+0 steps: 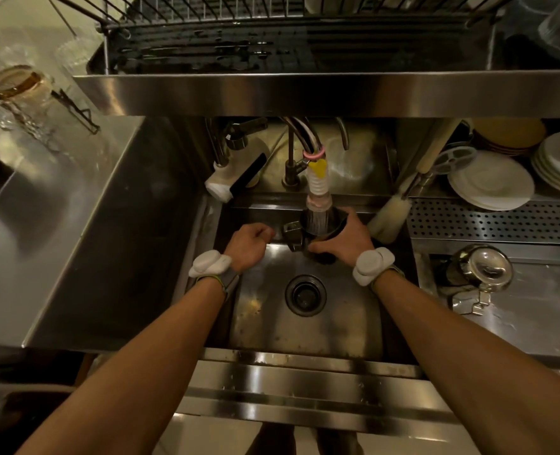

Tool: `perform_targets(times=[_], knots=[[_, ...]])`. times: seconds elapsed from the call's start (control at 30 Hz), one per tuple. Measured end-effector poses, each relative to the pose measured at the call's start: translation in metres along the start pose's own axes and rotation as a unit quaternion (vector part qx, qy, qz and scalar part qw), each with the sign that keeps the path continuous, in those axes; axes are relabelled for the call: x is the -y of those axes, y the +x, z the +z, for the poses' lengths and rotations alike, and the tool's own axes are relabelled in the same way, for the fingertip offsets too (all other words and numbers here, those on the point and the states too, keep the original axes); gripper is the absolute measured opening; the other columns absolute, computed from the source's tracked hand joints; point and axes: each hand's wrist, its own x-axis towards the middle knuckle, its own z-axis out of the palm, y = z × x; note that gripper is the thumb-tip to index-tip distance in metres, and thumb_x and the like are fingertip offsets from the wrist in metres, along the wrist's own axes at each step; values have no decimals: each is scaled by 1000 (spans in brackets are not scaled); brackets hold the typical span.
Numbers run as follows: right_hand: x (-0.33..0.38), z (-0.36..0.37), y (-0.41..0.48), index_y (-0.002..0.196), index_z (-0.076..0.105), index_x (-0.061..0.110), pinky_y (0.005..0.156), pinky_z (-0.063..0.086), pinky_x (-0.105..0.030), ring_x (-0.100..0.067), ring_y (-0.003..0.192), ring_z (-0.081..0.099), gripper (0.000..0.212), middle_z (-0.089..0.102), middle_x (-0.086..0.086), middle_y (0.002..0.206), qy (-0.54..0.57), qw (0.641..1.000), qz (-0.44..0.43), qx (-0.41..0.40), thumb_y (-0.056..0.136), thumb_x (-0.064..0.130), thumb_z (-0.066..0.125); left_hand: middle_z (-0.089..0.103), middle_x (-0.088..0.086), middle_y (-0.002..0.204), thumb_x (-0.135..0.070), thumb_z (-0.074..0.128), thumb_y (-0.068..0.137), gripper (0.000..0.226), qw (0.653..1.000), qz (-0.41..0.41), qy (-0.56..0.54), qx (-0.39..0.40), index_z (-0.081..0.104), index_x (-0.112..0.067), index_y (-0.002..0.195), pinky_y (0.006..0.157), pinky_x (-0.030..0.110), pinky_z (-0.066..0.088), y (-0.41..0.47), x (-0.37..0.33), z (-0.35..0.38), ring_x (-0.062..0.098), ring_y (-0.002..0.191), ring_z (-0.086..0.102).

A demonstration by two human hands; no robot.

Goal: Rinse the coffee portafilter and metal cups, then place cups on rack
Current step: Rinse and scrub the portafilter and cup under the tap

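1. Wrapped around the side of a dark metal cup (318, 224), the right hand (347, 239) is seen with the thumb in front and the fingers behind, clamped on the cup's wall.
2. A closed fist is made by the left hand (250, 246), just left of the cup; whether the handle (292, 233) jutting from the cup toward it is gripped cannot be told.
3. The cup is held upright over the back of the sink (272, 326), directly beneath the spray head of the tap (318, 195), and water is being sprayed into its open mouth.
4. White bands are worn on both wrists.
5. A round drain (305, 294) is seen in the basin floor, nearer the viewer than the cup.
6. A shiny metal cup (482, 269) is lying on the counter to the right of the basin.
7. Stacked white plates (492, 182) are seen beyond it, and a wire rack (272, 14) on the shelf above.
8. No brand, label or writing can be read anywhere.
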Motion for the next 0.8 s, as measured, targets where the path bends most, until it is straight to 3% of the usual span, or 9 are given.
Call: perform_targets(times=[0.1, 0.23, 0.33, 0.4, 0.53, 0.67, 0.73, 0.8], knots=[[5, 7, -2, 126, 39, 18, 85, 41, -22, -13, 104, 53, 100, 56, 7, 113, -1, 1000, -9, 26, 42, 35, 90, 69, 10, 104, -21, 44, 97, 26, 1000, 2, 6, -4, 67, -12, 102, 90, 31, 47, 1, -1, 1, 25, 100, 64], [-3, -2, 1, 126, 42, 15, 95, 43, -27, -16, 111, 54, 98, 58, 1, 123, -14, 999, -4, 33, 43, 34, 91, 70, 8, 102, -19, 43, 97, 26, 1000, 9, -2, -9, 68, -12, 100, 92, 34, 49, 2, 0, -3, 25, 100, 64], [3, 1, 2, 126, 40, 16, 83, 41, -21, -13, 102, 53, 95, 57, 2, 116, -11, 1000, -6, -4, 47, 31, 90, 69, 4, 97, -21, 43, 96, 26, 1000, 5, 10, -16, 68, -15, 98, 91, 34, 48, 2, 2, -4, 26, 99, 65], [5, 6, 0, 125, 41, 18, 79, 40, -18, -12, 100, 54, 96, 57, 6, 112, -8, 1000, -15, 26, 44, 34, 90, 70, 7, 105, -23, 42, 96, 27, 999, 0, 29, -15, 68, -16, 102, 92, 35, 48, 2, 6, -5, 26, 101, 64], [-4, -4, -2, 130, 40, 16, 94, 42, -28, -17, 112, 54, 101, 57, 0, 124, -14, 998, -8, 55, 44, 30, 91, 70, 10, 106, -22, 43, 96, 27, 1000, -3, 21, -16, 68, -15, 102, 94, 37, 49, 3, 9, -7, 28, 102, 64], [7, 4, -1, 123, 43, 16, 87, 44, -26, -15, 105, 55, 93, 58, 4, 114, 8, 1000, -10, 25, 45, 32, 90, 69, 11, 102, -24, 42, 97, 27, 999, -10, 28, -15, 67, -15, 97, 86, 33, 47, 3, 9, -6, 30, 99, 64], [13, 9, -1, 123, 42, 19, 86, 44, -24, -13, 104, 56, 94, 58, 6, 111, 13, 998, -17, 56, 43, 34, 90, 68, 12, 100, -26, 41, 97, 29, 999, -14, 39, -18, 66, -12, 95, 83, 32, 44, 3, 6, -6, 31, 99, 63], [9, 6, -1, 126, 43, 17, 92, 46, -30, -16, 108, 57, 99, 59, 4, 116, 6, 996, -18, 83, 41, 33, 90, 69, 12, 104, -26, 40, 98, 31, 999, -9, 28, -20, 67, -11, 99, 89, 35, 47, 4, 1, -6, 30, 101, 63]])
